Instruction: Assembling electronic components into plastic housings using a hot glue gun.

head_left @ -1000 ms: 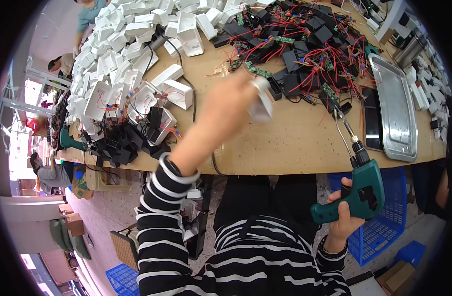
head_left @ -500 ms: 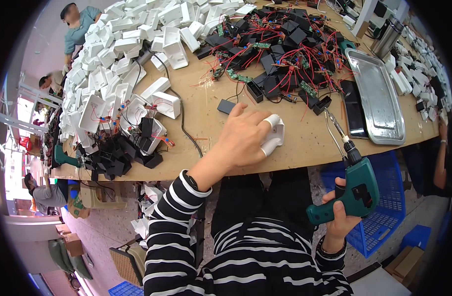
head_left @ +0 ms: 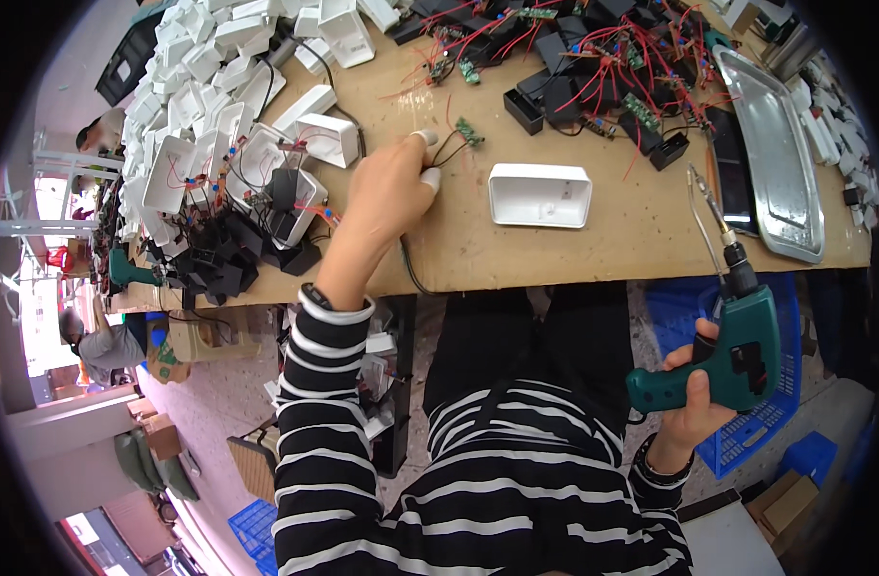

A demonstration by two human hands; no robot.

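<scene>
Head view shows left hand (head_left: 386, 197) closing fingertips on a small wired circuit board (head_left: 468, 132) at upper centre, right hand (head_left: 694, 403) gripping the green power screwdriver (head_left: 732, 350) at lower right; fitting the board into the open white housing (head_left: 540, 195) appears next.

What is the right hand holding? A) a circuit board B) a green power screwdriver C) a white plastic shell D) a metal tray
B: the right hand grips a green power screwdriver below the table edge, bit pointing up; the white plastic shell lies free on the table, and the metal tray sits untouched at the right.
</scene>
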